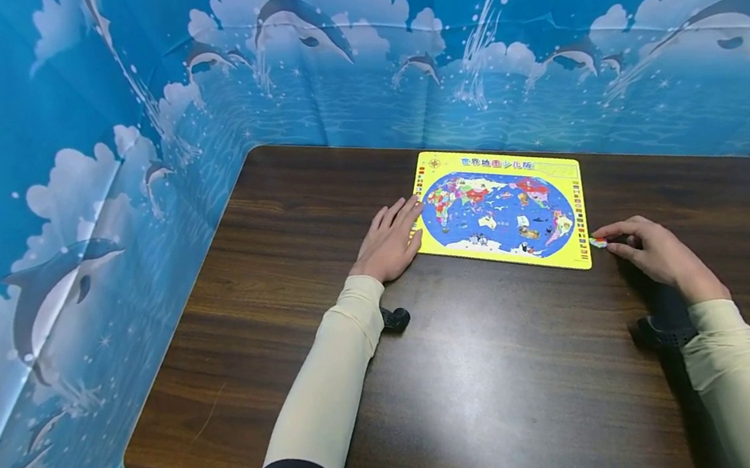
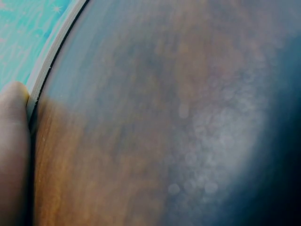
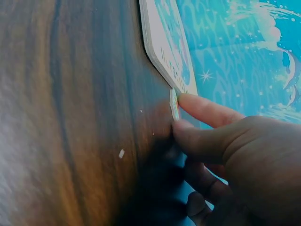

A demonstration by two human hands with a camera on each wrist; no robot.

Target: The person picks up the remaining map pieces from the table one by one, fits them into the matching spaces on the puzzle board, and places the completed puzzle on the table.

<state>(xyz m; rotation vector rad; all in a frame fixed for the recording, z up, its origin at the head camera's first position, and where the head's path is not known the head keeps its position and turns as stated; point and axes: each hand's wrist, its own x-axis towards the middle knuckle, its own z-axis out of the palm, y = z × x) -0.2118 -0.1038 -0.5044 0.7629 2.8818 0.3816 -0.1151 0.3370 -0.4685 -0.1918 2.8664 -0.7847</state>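
A yellow-bordered world map puzzle board (image 1: pixel 512 252) lies flat on the table. My left hand (image 1: pixel 388 242) rests at the board's left edge, its fingers extended. In the left wrist view, the thumb (image 2: pixel 13 141) is against the board's edge (image 2: pixel 51 56). Beyond the board's lower right corner, my right hand (image 1: pixel 655 250) pinches a small multicoloured puzzle piece (image 1: pixel 598 242) between thumb and fingers. The right wrist view shows that piece (image 3: pixel 174 104) as thin and flat, close to the board's corner (image 3: pixel 157 56); whether they touch I cannot tell.
The dark wood table (image 1: pixel 458 399) has rounded corners and a bright glare patch in the middle. Blue cloth with dolphins (image 1: pixel 300 27) hangs behind it and along the left. Tiny pale scraps (image 3: pixel 122 154) lie on the wood near my right hand.
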